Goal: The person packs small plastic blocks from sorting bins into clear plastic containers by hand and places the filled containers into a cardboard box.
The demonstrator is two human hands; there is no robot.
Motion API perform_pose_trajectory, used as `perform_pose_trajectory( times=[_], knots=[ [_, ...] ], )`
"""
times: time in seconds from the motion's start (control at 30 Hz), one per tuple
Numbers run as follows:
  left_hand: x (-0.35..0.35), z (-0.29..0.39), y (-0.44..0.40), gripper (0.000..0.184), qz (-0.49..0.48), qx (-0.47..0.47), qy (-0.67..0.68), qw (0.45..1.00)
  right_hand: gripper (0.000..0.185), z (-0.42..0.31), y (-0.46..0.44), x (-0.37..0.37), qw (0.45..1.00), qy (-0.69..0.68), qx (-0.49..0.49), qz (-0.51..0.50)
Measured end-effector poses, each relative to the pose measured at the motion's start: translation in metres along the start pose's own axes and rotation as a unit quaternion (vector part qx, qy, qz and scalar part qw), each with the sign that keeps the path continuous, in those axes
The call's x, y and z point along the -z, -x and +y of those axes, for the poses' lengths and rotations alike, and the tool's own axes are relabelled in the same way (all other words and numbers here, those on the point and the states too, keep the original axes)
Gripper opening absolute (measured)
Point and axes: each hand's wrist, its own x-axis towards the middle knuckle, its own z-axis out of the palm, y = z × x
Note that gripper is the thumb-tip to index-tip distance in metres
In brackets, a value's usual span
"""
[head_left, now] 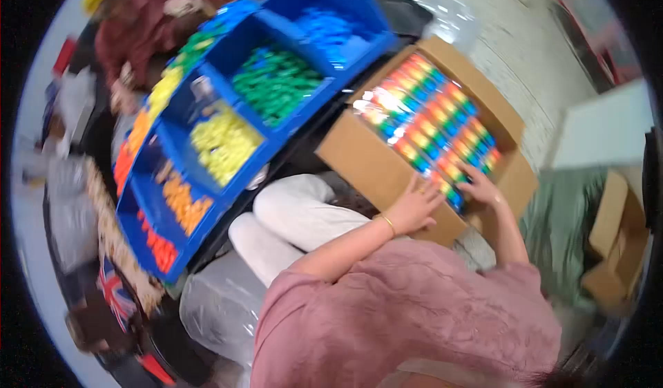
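Observation:
An open cardboard box (359,160) stands at my right side, filled with rows of shiny, clear-wrapped packs (442,115) in red, orange, yellow, green and blue. My left hand (416,207), a yellow bangle at its wrist, reaches over the box's near edge with fingers stretched onto the nearest packs. Beside it, at the near right corner inside the box, my right hand (481,186) rests with its fingers apart on the packs. Neither hand visibly grips a pack, though blur softens the fingertips.
Blue bins (276,136) to the left hold small blue, green, yellow, orange and red pieces. Across them sits another person (148,22). Clear plastic bags (224,308) lie at lower left. A green sack (559,229) and another open carton (618,243) are at right.

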Motion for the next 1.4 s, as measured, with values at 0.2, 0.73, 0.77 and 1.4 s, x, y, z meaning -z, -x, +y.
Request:
perform_pose_trajectory(
  times=[0.2,0.73,0.77,1.4],
  knots=[
    [0.103,-0.091,0.066,0.03,0.397,0.17,0.135,0.892,0.06,-0.01,-0.015,0.011,0.99,-0.001,0.021,0.142],
    [0.151,-0.397,0.218,0.037,0.587,0.542,0.022,0.601,0.016,-0.26,-0.179,-0.028,0.949,-0.02,0.258,0.179],
    [0.152,-0.395,0.218,0.037,0.585,0.541,0.023,0.603,0.016,-0.265,-0.184,-0.031,0.95,-0.021,0.255,0.18],
    [0.17,-0.328,0.223,0.01,0.578,0.458,0.014,0.675,0.023,-0.282,-0.404,-0.002,0.912,0.164,0.12,0.357]
  ],
)
